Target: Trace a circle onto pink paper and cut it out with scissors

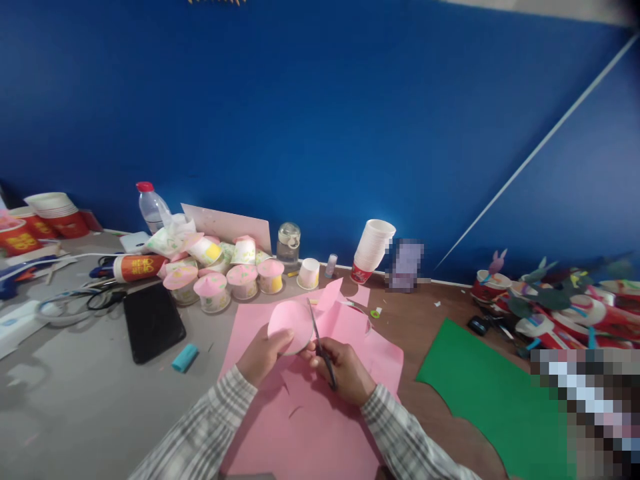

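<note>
My left hand (265,352) pinches a rounded pink paper piece (290,323) between thumb and fingers, raised above the table. My right hand (345,373) grips a pair of scissors (323,350), whose blades point away from me along the right edge of that piece. Beside the blades, a folded flap of pink paper (331,300) stands up. Beneath both hands lies a large pink sheet (320,433) with a few thin cut slivers on it. I cannot make out whether the blades are touching the paper.
Several small cups with pink paper tops (213,290) stand at the back left, near a glass jar (289,243). A tilted stack of white cups (374,243) leans by the wall. Green paper (480,387) lies right; a black phone (153,323) and teal block (185,358) lie left.
</note>
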`<state>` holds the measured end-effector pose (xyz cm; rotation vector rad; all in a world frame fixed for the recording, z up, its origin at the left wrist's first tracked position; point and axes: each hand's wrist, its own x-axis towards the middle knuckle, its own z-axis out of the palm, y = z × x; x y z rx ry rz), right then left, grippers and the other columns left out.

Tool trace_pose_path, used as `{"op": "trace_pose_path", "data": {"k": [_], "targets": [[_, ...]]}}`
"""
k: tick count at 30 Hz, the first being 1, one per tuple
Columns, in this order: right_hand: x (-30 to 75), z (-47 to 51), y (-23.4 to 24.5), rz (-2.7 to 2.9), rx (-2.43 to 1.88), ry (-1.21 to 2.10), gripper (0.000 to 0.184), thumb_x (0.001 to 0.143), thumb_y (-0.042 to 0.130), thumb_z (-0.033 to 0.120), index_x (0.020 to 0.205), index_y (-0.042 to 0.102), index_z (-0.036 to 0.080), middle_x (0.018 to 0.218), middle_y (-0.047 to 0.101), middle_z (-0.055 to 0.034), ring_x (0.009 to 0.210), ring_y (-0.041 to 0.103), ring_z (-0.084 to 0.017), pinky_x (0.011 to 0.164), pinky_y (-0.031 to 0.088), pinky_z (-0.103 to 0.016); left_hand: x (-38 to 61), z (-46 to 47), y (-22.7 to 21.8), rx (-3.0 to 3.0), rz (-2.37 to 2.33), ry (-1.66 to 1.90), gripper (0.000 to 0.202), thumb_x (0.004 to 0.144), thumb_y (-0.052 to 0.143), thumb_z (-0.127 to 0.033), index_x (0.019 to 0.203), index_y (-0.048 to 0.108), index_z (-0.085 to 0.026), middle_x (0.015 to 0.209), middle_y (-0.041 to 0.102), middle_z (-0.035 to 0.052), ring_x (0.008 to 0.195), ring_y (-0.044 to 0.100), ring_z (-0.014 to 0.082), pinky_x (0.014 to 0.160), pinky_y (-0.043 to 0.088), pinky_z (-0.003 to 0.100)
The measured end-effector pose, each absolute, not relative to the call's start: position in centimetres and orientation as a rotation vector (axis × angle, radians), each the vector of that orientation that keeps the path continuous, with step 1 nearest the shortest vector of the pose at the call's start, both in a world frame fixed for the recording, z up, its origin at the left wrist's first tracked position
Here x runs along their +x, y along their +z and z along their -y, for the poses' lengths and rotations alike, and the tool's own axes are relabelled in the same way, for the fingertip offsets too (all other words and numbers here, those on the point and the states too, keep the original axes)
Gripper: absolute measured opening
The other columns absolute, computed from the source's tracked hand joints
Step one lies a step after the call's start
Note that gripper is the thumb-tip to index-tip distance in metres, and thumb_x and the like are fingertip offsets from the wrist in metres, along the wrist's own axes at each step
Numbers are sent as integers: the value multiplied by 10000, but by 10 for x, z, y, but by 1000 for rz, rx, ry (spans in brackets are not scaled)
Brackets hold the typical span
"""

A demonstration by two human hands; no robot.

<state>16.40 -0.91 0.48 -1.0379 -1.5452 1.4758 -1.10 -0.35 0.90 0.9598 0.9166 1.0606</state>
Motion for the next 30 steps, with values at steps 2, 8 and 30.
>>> {"op": "trace_pose_path", "data": {"k": [2, 8, 30], "targets": [[165, 9, 3, 1562, -1037, 1495, 220, 655, 686, 340, 772, 626, 164, 620, 589, 8, 533, 486, -140, 508, 413, -221, -12, 3, 10, 973, -910, 1049, 345, 621, 608, -378, 805, 662, -91, 574, 686, 88, 544, 622, 253, 573, 510, 375], [165, 9, 2, 1576, -1045, 1498, 244, 665, 673, 355, 796, 634, 153, 608, 581, 5, 512, 459, -131, 489, 391, -222, -15, 2, 12, 1019, -913, 1030, 349, 624, 602, -389, 799, 664, -94, 556, 683, 83, 552, 622, 252, 575, 508, 366], [167, 11, 0, 1657, -1148, 1471, 175, 680, 633, 318, 775, 605, 175, 452, 406, 86, 413, 314, -93, 390, 262, -183, -26, -2, 21, 1091, -918, 927, 332, 604, 595, -386, 730, 670, -88, 635, 703, 111, 567, 624, 246, 547, 509, 347]]}}
